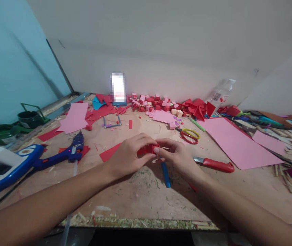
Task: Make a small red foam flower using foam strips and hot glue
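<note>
Both hands meet over the middle of the wooden table, fingers curled round a small red paper piece [148, 149] that looks partly folded into a box. My left hand [133, 150] grips its left side, thumb underneath. From the right, my right hand [176, 155] pinches the same piece, its thumb pressed on the near face. Some of the paper is hidden by the fingers. Just below the right hand lies a blue stick-like tool [165, 175]. A flat red paper strip [110, 152] rests left of my left hand. To the right is a red-handled knife [214, 164].
A blue glue gun [58, 156] lies at left, its cord trailing. Scissors [189, 135] with red and yellow handles sit right of centre. Pink sheets [238, 141], a pile of small paper cubes [156, 101], a lit phone [118, 88] and a plastic bottle [222, 93] stand further back.
</note>
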A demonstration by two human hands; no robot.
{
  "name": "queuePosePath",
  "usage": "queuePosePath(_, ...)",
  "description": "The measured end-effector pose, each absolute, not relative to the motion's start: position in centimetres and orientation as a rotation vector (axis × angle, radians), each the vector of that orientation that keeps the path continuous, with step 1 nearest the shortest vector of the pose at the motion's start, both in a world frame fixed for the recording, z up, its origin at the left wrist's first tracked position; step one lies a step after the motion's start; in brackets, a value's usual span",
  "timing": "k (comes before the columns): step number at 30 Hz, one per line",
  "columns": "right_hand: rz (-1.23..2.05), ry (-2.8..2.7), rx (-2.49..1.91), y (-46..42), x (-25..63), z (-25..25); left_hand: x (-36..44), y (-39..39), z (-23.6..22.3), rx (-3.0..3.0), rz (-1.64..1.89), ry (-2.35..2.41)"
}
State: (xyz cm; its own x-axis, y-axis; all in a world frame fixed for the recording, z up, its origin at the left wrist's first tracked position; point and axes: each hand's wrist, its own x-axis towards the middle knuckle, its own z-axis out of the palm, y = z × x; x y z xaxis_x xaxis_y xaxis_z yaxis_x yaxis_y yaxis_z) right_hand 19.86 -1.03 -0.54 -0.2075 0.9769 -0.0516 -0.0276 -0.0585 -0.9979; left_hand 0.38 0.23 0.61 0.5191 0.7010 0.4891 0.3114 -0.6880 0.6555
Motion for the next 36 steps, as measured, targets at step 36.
queuePosePath(36,1.56,-1.142,-1.053,-1.3,19.4,-0.7,0.6,0.6,-0.7,2.494,1.07,0.817)
